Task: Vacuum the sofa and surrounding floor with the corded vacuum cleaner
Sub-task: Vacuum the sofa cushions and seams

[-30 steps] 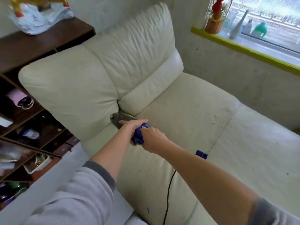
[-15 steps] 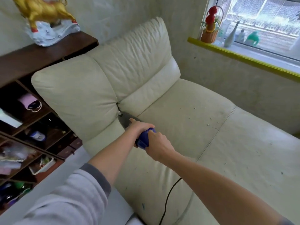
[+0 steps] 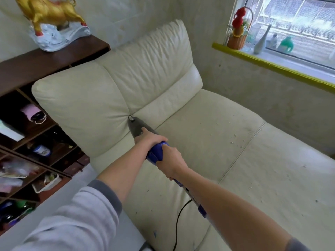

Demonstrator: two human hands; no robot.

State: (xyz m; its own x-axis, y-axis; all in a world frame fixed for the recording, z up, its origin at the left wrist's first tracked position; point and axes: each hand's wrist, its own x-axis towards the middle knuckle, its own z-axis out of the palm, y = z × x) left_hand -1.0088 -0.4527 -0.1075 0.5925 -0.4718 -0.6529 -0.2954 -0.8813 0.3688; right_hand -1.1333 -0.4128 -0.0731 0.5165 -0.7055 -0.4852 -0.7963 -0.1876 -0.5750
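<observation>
A cream leather sofa (image 3: 208, 142) fills the middle of the head view. I hold a blue handheld vacuum cleaner (image 3: 155, 155) with a grey nozzle (image 3: 137, 126) whose tip sits in the crease where the two back cushions meet the seat. My left hand (image 3: 149, 139) grips the front of the vacuum body, just behind the nozzle. Behind it, my right hand (image 3: 171, 163) grips the blue handle. The black cord (image 3: 178, 220) hangs down over the seat's front edge. Pale crumbs (image 3: 233, 138) lie scattered on the seat to the right.
A dark wooden shelf unit (image 3: 36, 134) full of small items stands left of the sofa, with a gold bull figurine (image 3: 52, 20) on top. A yellow-edged windowsill (image 3: 272, 64) with bottles and a flower basket runs along the right wall. Grey floor (image 3: 59, 192) shows between shelf and sofa.
The nozzle has slid up and to the right along the seat into the crease between the back cushions. Both hands kept their hold on the vacuum.
</observation>
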